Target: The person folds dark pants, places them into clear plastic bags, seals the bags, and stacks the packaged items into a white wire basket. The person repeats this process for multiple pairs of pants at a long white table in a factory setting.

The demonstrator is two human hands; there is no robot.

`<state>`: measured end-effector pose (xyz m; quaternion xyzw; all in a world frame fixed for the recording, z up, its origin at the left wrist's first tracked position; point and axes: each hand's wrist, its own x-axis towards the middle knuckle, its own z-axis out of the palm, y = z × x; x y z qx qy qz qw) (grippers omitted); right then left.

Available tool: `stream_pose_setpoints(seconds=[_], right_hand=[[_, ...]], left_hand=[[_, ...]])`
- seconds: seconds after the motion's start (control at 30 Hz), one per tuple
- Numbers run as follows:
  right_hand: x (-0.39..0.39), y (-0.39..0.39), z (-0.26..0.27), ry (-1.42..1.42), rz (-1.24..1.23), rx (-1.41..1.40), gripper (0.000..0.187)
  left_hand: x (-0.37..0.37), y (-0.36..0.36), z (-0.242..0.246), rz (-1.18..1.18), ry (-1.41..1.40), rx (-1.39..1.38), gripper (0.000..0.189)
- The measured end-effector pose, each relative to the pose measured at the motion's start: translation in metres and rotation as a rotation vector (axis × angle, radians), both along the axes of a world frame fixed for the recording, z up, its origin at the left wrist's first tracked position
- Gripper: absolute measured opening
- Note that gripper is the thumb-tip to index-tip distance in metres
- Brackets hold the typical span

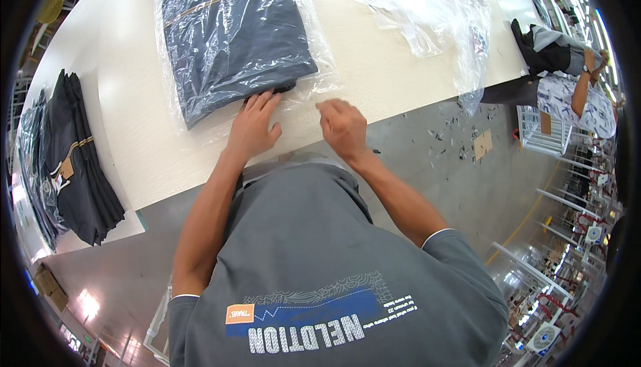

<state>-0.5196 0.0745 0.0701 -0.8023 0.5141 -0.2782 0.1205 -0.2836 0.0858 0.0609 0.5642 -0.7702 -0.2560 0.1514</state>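
A folded dark navy garment (pixel 240 41) with a tan stripe lies in a clear plastic bag (pixel 328 61) on the cream table. My left hand (pixel 255 122) rests at the garment's near edge, its fingertips touching the edge and partly hidden there. Its thumb is apart from the fingers. Just to the right, my right hand (pixel 344 124) is curled near the bag's loose near corner. It is slightly blurred, and whether it pinches the film cannot be made out.
Stacked dark garments (pixel 82 167) with a hang tag lie at the left, beside bagged ones (pixel 37 167). Loose clear bags (pixel 425 16) spread at the back right, one hanging over the table edge (pixel 400 109). Scraps litter the floor (pixel 435 142). Another person (pixel 576 97) handles garments at the far right.
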Motion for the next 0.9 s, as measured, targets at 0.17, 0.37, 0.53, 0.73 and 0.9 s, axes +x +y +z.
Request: stream_pose_setpoints(seconds=[0.17,0.37,0.53,0.73,0.9], right_hand=[[0.000,-0.042,-0.013,0.073,-0.004,-0.059,0.022],[-0.019,-0.046,-0.040,0.143,0.069,0.032,0.011],[-0.034,-0.033,-0.039,0.128,0.036,0.007,0.013],[-0.007,-0.048,-0.027,0.152,0.058,-0.081,0.026],[-0.010,-0.048,-0.049,0.286,0.070,-0.118,0.025]], left_hand=[[-0.018,0.002,-0.010,-0.110,0.053,-0.123,0.061],[-0.029,-0.001,-0.011,-0.090,0.082,-0.071,0.062],[-0.030,0.003,-0.013,-0.085,0.081,-0.146,0.061],[-0.032,0.007,-0.010,-0.112,0.079,-0.120,0.056],[-0.030,0.008,-0.014,-0.133,0.070,-0.092,0.056]])
